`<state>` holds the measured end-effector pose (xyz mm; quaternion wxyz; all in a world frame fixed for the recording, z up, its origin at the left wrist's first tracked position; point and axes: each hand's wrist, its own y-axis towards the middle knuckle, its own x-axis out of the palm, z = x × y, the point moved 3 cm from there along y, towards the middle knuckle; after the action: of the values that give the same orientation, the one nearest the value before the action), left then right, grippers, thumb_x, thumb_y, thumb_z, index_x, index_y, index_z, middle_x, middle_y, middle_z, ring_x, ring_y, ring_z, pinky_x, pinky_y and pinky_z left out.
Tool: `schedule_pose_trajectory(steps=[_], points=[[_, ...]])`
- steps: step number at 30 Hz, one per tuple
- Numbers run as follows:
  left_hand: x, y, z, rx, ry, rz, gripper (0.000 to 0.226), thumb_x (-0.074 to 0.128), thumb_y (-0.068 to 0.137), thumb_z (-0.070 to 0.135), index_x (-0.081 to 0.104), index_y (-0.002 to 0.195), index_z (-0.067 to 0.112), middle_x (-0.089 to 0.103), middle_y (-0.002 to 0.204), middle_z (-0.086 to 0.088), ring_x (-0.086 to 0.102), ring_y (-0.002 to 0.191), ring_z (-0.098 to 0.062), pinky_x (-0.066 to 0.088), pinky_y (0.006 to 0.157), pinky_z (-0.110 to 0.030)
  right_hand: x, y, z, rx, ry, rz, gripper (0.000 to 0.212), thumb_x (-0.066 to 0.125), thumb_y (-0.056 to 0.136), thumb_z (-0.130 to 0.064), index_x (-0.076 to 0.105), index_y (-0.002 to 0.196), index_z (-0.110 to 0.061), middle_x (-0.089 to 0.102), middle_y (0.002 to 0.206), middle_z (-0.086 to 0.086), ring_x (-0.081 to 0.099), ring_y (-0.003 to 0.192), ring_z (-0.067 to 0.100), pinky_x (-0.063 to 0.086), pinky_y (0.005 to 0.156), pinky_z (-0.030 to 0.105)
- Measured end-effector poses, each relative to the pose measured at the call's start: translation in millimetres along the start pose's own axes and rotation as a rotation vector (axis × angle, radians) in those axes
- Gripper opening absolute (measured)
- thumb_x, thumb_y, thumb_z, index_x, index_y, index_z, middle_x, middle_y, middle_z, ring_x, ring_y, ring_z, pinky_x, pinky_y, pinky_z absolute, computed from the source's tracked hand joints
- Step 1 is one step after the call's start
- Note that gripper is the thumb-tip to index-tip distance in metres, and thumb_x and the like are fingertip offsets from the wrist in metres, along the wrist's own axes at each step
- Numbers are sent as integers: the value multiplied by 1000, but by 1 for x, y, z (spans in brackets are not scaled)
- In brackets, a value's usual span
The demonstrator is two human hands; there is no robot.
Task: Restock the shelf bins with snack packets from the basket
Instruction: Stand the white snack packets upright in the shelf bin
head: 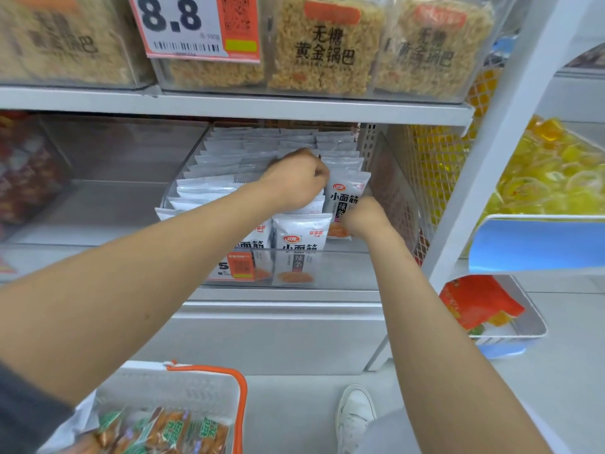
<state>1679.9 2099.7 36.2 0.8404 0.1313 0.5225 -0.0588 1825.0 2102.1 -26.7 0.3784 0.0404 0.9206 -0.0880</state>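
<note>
A clear plastic bin [343, 270] on the middle shelf holds rows of white snack packets [299, 250] standing upright. My left hand [296, 183] reaches into the middle of the bin, fingers curled down over the tops of the packets there. My right hand [365, 219] is at the bin's right side and grips the lower edge of a white packet [347, 194] in the right row. A white basket with an orange rim [209, 388] sits at the bottom left, holding several green and orange snack packets [163, 430].
The upper shelf [229, 104] carries clear bins of rice-crust bags [324, 47] and a price tag [193, 26]. A red-packet bin [26, 175] stands at left. Yellow sweets [550, 172] fill bins at right. My white shoe [355, 417] is on the grey floor.
</note>
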Motion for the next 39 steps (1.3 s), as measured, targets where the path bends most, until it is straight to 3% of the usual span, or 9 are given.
schedule_pose_trajectory(steps=[7,13,18,24,27,30,33,36,39], points=[[1,1,-4,-11,-47,-32,39,42,93,33,35,58,16,39,70,-8,38,67,-23,47,72,-39,-1,0,0,-32,3,67,26,52,89,3,58,114,4,62,117,20,61,108,33,41,72,27],[1,-4,0,-39,70,-169,48,33,100,51,63,94,14,43,128,-9,49,114,-28,39,104,-41,3,7,2,-15,29,61,36,63,88,-4,53,122,-2,61,125,15,60,114,31,42,77,25],[-1,-8,-3,-29,84,-133,57,27,96,59,61,97,14,51,115,-9,54,106,-30,44,98,-43,4,9,-2,-24,13,60,37,63,87,-6,54,123,-3,61,124,15,60,113,30,41,74,26],[-15,-30,1,3,127,96,35,36,100,46,64,95,25,61,111,-3,54,110,-29,44,92,-42,-7,-9,-8,-46,-39,72,15,60,87,-3,60,102,0,64,106,15,62,105,32,43,71,29],[-27,-50,0,-1,156,235,33,43,99,39,64,116,21,61,121,-5,51,116,-28,42,95,-43,-21,-35,-22,-143,-3,227,24,56,89,-3,56,112,2,61,114,19,59,107,36,48,79,35],[-38,-80,-2,4,82,390,18,51,95,28,63,103,18,62,105,0,53,104,-24,44,87,-39,-29,-62,-40,-328,110,424,31,53,89,-6,59,119,-6,62,115,12,59,106,28,49,88,37],[-52,-120,-10,-36,-2,491,3,54,89,21,55,89,19,56,85,7,53,86,-20,45,70,-37,-23,-98,-57,-529,150,534,19,55,86,-7,66,101,-11,63,97,4,59,88,20,48,78,35],[-58,-160,-29,-140,-43,476,6,55,85,23,49,82,22,53,71,7,53,75,-20,43,65,-36,5,-135,-73,-690,166,448,14,58,84,-5,66,92,-12,60,85,-6,53,76,12,38,70,21],[-55,-201,-60,-242,-67,418,11,58,80,25,48,78,23,56,69,7,57,74,-24,46,65,-36,50,-163,-84,-795,103,297,10,60,81,-8,65,88,-12,62,84,-3,53,72,14,39,68,24]])
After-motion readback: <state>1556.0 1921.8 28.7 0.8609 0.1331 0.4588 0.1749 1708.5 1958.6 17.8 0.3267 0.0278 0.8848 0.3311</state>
